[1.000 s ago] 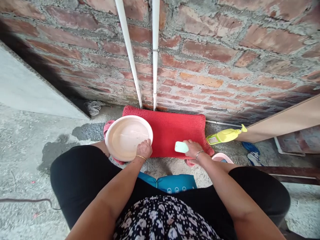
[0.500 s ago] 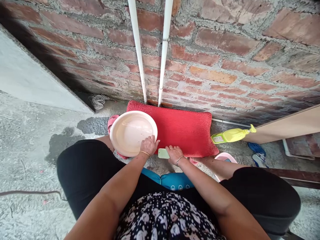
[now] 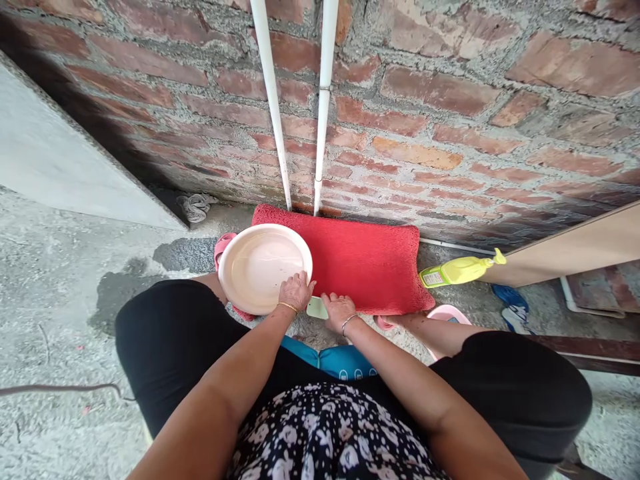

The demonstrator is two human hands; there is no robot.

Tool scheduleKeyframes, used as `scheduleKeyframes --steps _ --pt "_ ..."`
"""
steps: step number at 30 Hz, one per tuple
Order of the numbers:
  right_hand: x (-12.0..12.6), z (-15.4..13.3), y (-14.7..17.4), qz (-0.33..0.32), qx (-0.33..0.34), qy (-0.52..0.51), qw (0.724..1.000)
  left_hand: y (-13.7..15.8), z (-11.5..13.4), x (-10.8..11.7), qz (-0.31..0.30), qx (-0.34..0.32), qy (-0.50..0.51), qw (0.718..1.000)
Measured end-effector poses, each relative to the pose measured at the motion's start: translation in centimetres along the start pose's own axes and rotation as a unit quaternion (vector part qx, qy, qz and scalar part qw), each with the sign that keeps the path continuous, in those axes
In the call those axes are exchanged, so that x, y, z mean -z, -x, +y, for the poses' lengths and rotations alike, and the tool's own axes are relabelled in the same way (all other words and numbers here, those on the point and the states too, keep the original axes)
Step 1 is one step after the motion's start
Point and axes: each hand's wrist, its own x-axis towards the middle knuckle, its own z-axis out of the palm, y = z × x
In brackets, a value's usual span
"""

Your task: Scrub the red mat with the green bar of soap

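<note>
A pale washbasin (image 3: 225, 283) with water in it sits over the left part of a red textured mat (image 3: 365, 267). My left hand (image 3: 296, 292) is closed over the basin's near right rim, fingers on the inner side and thumb at the outer side. Just right of it, my right hand (image 3: 340, 311) grips a flat, pale green piece with rounded corners (image 3: 317, 307) by its right end, at the mat's near edge. The underside of that piece is hidden, so its kind does not show.
A yellow pump bottle (image 3: 457, 270) lies beyond the mat's right end, near a pink basin (image 3: 450, 312). Two white pipes (image 3: 323, 120) run down the brick wall (image 3: 425, 93). A greyish cloth (image 3: 197, 207) lies by the pale panel (image 3: 85, 147) at left.
My right hand has slid slightly left with the pale green piece, bringing it nearer to my left hand. My left hand stays at the basin's rim. The view has shifted a little.
</note>
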Motion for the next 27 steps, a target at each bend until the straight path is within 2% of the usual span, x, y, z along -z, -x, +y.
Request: scheduleKeyframes --steps 3,8,10,13,18,20,23,27 --pt "-0.1 0.1 -0.1 -0.011 0.003 0.0 1.0 0.1 0.1 0.2 -0.01 0.003 -0.001 1.0" --pt "0.5 5.8 2.8 -0.065 -0.069 0.045 0.994 0.0 0.0 0.1 -0.011 -0.004 0.012 1.0" --pt "1.0 7.0 3.4 -0.058 -0.086 0.049 0.993 0.0 0.0 0.0 -0.014 -0.003 0.016 1.0" --pt "1.7 5.7 2.7 -0.026 -0.067 0.023 0.997 0.0 -0.1 -0.1 -0.013 -0.005 0.018 1.0" --pt "1.9 -0.8 -1.1 -0.009 -0.013 -0.018 1.0 0.0 -0.3 0.1 -0.005 -0.011 0.02 1.0" --pt "1.6 -2.0 -2.0 -0.005 -0.003 -0.017 1.0 0.0 -0.4 0.1 -0.008 -0.008 0.021 1.0" --pt "1.2 -0.6 -1.5 -0.004 -0.013 -0.002 1.0 0.0 -0.3 0.1 -0.007 -0.008 0.024 1.0" --pt "1.7 4.0 0.7 -0.045 -0.09 0.009 0.995 0.0 -0.2 0.1 -0.017 -0.004 0.024 1.0"
